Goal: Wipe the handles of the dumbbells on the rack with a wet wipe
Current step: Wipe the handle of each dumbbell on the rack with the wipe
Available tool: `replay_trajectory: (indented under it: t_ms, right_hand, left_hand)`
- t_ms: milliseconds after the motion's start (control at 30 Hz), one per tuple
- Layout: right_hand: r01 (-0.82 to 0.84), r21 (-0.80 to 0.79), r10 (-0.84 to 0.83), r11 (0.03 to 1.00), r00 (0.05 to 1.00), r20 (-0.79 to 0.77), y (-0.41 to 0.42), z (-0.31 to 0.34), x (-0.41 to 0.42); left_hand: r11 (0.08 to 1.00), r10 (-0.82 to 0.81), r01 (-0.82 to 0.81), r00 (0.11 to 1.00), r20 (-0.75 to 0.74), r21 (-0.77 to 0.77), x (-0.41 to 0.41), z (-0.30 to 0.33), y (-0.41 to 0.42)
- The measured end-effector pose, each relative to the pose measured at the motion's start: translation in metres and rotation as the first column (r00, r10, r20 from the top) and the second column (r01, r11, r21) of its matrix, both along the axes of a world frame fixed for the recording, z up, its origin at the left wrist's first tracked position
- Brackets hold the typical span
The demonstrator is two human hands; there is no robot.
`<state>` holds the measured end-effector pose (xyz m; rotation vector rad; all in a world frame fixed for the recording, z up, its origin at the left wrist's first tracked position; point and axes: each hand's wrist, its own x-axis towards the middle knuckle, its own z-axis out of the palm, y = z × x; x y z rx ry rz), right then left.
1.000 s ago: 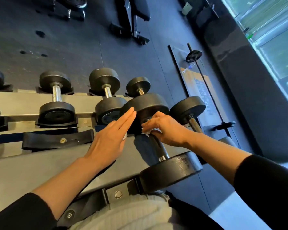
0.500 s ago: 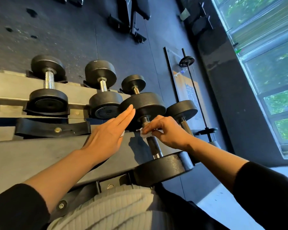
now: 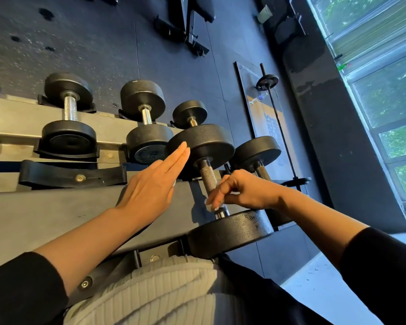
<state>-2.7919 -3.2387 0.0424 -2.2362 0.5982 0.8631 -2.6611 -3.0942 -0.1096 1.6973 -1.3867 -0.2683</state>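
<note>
Nearest the person, the big black round-headed dumbbell is lying across the grey steel rack, and the wiping step is under way on its knurled metal handle. The right hand is curling its fingers round the near end of that handle, pinching a small white wet wipe against it. The left hand, just left of the handle, is pressing straight fingers flat on the dumbbell's far head. Beyond it, smaller black dumbbells with chrome handles are waiting; next, probably, the wipe is moving on to another handle.
</note>
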Motion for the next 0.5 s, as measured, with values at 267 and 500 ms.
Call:
replay_trajectory:
  t_ms: [267,500]
  right_hand:
    - [0.258,0.033,-0.258,0.965,0.929,0.267,-0.004,0.006,-0.017]
    - [0.142,0.103,-0.16,0.984,0.968,0.192,-0.01,-0.005,-0.023]
  left_hand:
    - [0.998,0.03,-0.028,0.999,-0.025,0.062,-0.017,0.005,0.004]
    - [0.993,0.066,-0.068,0.997,0.033,0.098,-0.029,0.021,0.006]
